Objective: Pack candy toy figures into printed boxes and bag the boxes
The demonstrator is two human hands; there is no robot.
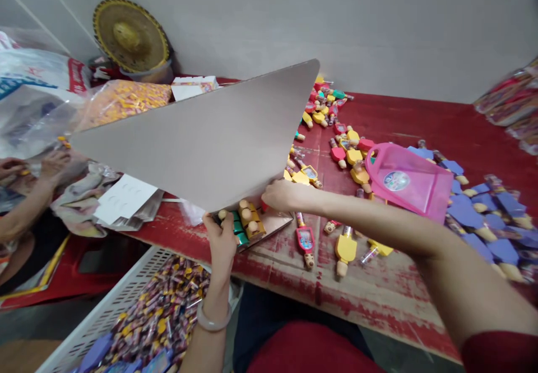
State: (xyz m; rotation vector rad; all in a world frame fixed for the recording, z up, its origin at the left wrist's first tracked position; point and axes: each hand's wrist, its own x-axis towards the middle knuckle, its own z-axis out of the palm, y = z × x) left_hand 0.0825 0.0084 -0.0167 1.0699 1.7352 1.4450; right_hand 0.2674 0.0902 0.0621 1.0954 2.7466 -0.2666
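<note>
A grey cardboard display box (202,137) stands at the table's front edge, its big back panel raised and tilted. In its tray are green toys (240,230) and brown-yellow toys (252,219) with round tan knobs. My left hand (222,241), with a pale bangle on the wrist, grips the box's near left corner beside the green toys. My right hand (288,194) is closed at the tray's right end, its fingers partly hidden. A bit of a red toy (264,205) shows at its fingertips. A red toy (305,239) and a yellow toy (345,249) lie nearby.
A pink dustpan (412,179) lies among purple toys (483,210) on the red table (403,115). White card pieces (126,199) lie at left. Below is a white basket (105,300) full of small tubes. Another person's hands (54,162) are at far left.
</note>
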